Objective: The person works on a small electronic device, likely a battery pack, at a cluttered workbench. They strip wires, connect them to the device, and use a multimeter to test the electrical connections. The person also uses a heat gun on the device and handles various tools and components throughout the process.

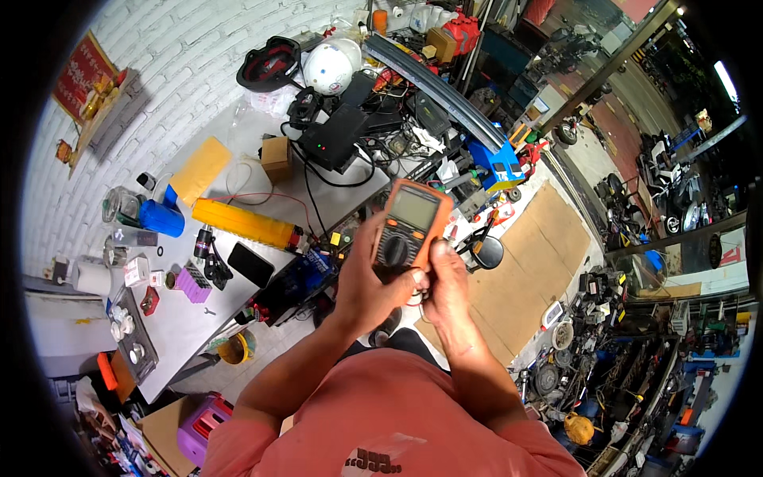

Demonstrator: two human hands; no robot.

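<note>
An orange-edged digital multimeter [413,208] is held up in front of my chest, its grey screen and round dial facing me. My left hand [367,285] wraps its left side, thumb across the lower end. My right hand [447,285] is closed at its lower right corner, with the thumb pointing up along the edge. The fingers under the meter are mostly hidden. To the left, on the white table, lie a yellow battery pack [245,223] with red and black wires and a black phone [251,265].
A black box with lit lamps [332,140], cables and helmets [327,68] crowd the table's far end. Purple cells [193,284] and a blue cylinder [162,218] lie at the left. Cardboard [517,278] covers the floor at right, beside piled parts [548,378]. A yellow bucket [236,350] stands below the table.
</note>
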